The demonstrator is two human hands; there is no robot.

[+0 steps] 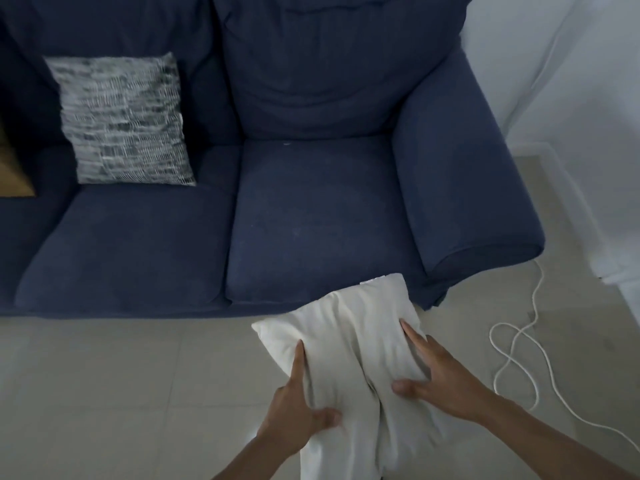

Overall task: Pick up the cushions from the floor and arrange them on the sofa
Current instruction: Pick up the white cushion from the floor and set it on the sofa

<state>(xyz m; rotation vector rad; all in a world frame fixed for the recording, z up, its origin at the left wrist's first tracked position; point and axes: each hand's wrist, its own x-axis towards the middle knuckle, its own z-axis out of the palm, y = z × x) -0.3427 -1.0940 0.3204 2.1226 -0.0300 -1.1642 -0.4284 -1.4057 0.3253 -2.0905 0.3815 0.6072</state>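
The white cushion [349, 344] is gripped by the left hand [298, 414] and right hand [440, 379] above the floor [104, 393] (just before the sofa [311, 209]); it is best carried level and set upright against the backrest.

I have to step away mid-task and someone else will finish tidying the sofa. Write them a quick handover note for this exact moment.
Left hand: gripping the plain white fabric cushion on its left side.
Right hand: gripping the same cushion on its right side.
The white cushion is held in front of the dark blue fabric sofa, near its right seat; whether its lower end touches the floor is out of view.
Done: a grey and white woven square cushion leans against the backrest over the left seat.
Left: set the white cushion on the sofa, probably on the right seat. A white cord lies on the floor by the armrest.
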